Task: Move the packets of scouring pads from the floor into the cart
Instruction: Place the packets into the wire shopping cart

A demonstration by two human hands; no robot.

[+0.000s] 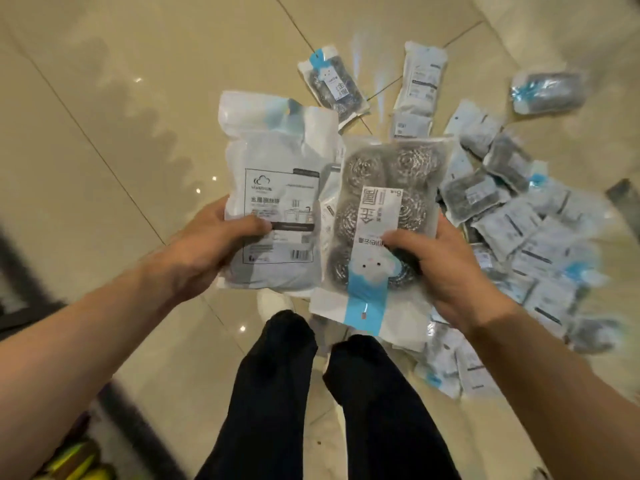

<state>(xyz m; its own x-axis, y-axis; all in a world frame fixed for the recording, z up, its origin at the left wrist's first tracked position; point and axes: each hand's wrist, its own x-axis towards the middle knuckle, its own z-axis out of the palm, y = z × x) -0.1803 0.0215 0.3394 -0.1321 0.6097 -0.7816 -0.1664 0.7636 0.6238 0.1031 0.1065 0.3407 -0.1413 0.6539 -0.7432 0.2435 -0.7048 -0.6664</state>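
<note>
My left hand point(204, 247) grips a white packet of scouring pads point(277, 174), printed back side up, thumb across its lower part. My right hand point(446, 271) grips a second packet point(384, 216), its clear front showing steel scouring balls and a blue strip. Both packets are held side by side above the floor, in front of my legs. A heap of several more packets point(512, 216) lies on the tiled floor to the right. Two lone packets point(334, 83) point(420, 76) lie farther off, and another point(549, 90) at the far right.
My legs in black trousers point(332, 393) stand below the hands on the glossy beige tile floor point(121, 133). A dark frame edge point(131, 420) with yellow items point(76, 462) shows at the lower left. A dark object point(623, 195) sits at the right edge.
</note>
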